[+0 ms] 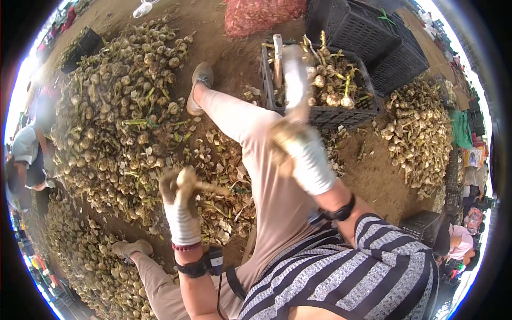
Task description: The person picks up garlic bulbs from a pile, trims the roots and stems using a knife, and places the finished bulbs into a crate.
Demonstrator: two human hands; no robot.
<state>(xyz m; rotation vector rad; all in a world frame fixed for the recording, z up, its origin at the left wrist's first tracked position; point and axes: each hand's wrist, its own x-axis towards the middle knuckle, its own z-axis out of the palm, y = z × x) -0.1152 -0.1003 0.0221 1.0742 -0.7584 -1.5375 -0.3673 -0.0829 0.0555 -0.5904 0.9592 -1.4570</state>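
My left hand [178,198], in a soiled white knit glove, is closed on a garlic bulb [186,179]. The bulb's dry stem sticks out to the right, over a heap of loose skins. Motion blurs my right hand [292,146], also gloved, above my right knee. A long pale tool [296,80], blade-like and smeared, reaches from it toward the black crate; its exact kind is unclear. Inside that plastic crate [346,114] are garlic bulbs [333,100] with short stems. A wooden stick [277,61] stands upright at the crate's left side.
Whole garlic lies in a big heap [117,128] on the left, with another pile [418,128] at right. Stacked black crates [368,42] and a red mesh sack [261,16] stand beyond. Other people [29,154] are at the left rim and right rim [461,242].
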